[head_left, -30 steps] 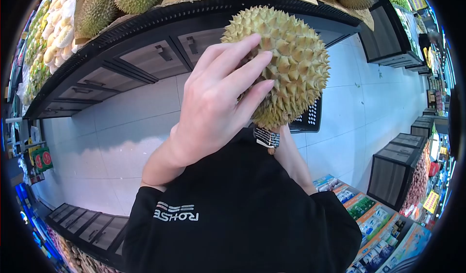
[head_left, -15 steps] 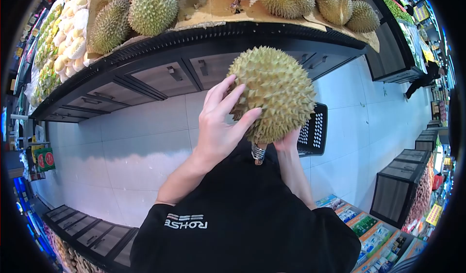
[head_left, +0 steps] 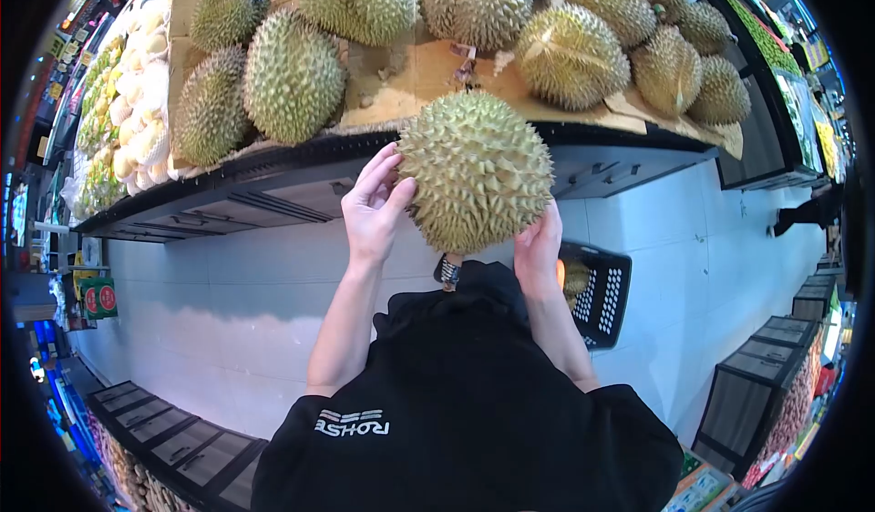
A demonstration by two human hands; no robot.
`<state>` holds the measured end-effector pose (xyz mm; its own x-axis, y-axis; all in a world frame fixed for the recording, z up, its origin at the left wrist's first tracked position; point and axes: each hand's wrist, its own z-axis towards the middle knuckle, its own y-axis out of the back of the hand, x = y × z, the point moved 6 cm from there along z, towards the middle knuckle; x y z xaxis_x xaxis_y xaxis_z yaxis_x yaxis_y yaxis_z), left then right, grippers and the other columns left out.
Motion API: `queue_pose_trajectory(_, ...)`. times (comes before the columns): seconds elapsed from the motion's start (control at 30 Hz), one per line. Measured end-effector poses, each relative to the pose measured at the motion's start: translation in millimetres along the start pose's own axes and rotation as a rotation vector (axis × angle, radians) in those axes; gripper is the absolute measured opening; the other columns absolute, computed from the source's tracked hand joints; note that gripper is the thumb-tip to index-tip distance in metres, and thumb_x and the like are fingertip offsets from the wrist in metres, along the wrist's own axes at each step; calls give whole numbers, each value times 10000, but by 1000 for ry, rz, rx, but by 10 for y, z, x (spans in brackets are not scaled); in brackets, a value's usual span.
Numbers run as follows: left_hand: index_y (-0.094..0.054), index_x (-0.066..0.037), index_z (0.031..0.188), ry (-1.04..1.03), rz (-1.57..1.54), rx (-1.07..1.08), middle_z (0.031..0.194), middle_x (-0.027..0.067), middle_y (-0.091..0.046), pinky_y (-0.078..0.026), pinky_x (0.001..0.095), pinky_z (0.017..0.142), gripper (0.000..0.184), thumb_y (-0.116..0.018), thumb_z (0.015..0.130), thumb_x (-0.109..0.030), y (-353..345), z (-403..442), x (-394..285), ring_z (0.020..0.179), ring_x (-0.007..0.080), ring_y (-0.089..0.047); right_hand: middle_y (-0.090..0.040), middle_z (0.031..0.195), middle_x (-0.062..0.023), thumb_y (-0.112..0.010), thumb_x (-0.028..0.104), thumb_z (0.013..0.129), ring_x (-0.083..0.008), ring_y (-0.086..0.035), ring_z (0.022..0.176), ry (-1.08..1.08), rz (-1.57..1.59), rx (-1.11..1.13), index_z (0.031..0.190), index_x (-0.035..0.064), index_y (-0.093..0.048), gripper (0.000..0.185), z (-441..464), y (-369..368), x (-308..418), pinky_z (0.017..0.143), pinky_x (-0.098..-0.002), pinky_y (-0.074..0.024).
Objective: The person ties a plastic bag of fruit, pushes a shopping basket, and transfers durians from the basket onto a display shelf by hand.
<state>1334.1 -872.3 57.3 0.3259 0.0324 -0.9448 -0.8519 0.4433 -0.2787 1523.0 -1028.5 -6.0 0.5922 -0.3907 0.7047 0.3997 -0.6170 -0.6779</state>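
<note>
A large spiky green-yellow durian (head_left: 478, 170) is held up in front of my chest, its stem with a patterned band pointing down toward me. My left hand (head_left: 375, 207) grips its left side, thumb and fingertips against the spines. On the lower right side, my right hand (head_left: 539, 246) supports it, with part of the fingers hidden behind the fruit. Beyond it, more durians lie on the cardboard-lined display stand (head_left: 392, 82), among them a pale green one (head_left: 294, 75) at left and a yellowish split-looking one (head_left: 572, 56) at right.
On the floor by my right forearm stands a black basket (head_left: 609, 298) with a durian partly visible inside. Net-wrapped pale fruit (head_left: 141, 102) fills the stand's left end. Dark cabinets (head_left: 761, 375) are at right. A person's dark-clothed leg (head_left: 807, 213) shows at far right.
The durian and both hands have shifted left in view. My right hand shows more at the fruit's side. The view has tilted up, revealing more of the stand and the basket.
</note>
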Motion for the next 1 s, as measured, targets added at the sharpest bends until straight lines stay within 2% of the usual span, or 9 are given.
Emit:
queue_pose_trajectory(0.03,-567,91,1228,-25,-8,6,1421,169,-441,-462,298,963,410,-688,845,14,0,165,13,1125,169,-547,-564,1192,-79,-436,174,969,-168,-559,1105,-5,-6,-7,1255,19,-448,325,156,-39,-26,905,-327,-483)
queue_pose_trajectory(0.17,-568,102,1219,-15,18,-64,1433,174,-428,-460,296,975,384,-664,857,18,141,718,222,1196,191,-517,-573,1153,-55,-477,159,954,-141,-573,1049,-52,-51,-8,1258,44,-453,326,703,-297,-91,835,-323,-509)
queue_pose_trajectory(0.33,-568,98,1224,0,-11,-72,1420,187,-449,-413,323,1037,363,-634,879,7,295,1196,467,1266,216,-479,-588,1155,-63,-447,190,980,-149,-598,1035,-61,-146,-5,1239,44,-475,299,1135,-483,-212,765,-298,-557)
queue_pose_trajectory(0.4,-567,93,1229,2,-32,-73,1397,186,-478,-395,329,1054,364,-630,881,9,358,1357,577,1261,218,-486,-584,1157,-58,-449,186,979,-149,-598,1032,-53,-143,-84,1240,45,-472,297,1216,-510,-267,754,-303,-565)
queue_pose_trajectory(0.57,-574,74,1235,136,-190,-108,1286,161,-580,-429,307,1015,338,-598,908,-10,472,1651,779,1159,186,-567,-565,1099,6,-544,188,957,-76,-540,978,-91,-298,-187,1236,91,-490,301,1221,-702,-246,756,-305,-518)
queue_pose_trajectory(0.7,-574,65,1239,239,-267,-97,1221,145,-620,-461,296,967,340,-601,918,-44,537,1837,869,1089,172,-601,-541,1063,24,-556,196,956,-63,-511,975,-88,-321,-215,1221,102,-501,286,1218,-798,-302,756,-300,-506)
queue_pose_trajectory(0.83,-577,66,1230,293,-286,-75,1200,143,-628,-471,290,944,334,-597,929,-77,596,1917,980,1068,172,-607,-537,1082,21,-562,205,958,-64,-508,987,-80,-384,-245,1224,106,-505,290,1199,-911,-271,769,-296,-501)
queue_pose_trajectory(0.93,-572,70,1226,436,-259,-146,1183,140,-633,-473,293,933,336,-588,942,-108,718,1921,1138,1057,174,-607,-545,1110,-15,-606,206,946,-97,-529,1005,-84,-437,-258,1234,75,-496,335,1191,-1024,-226,843,-295,-475)
queue_pose_trajectory(1.0,-565,75,1227,398,-338,-122,1177,136,-634,-470,298,934,343,-581,950,-126,694,1917,1144,1059,177,-604,-549,1124,-19,-590,188,956,-96,-534,1026,-72,-434,-226,1255,59,-487,342,1182,-1056,-222,864,-293,-472)
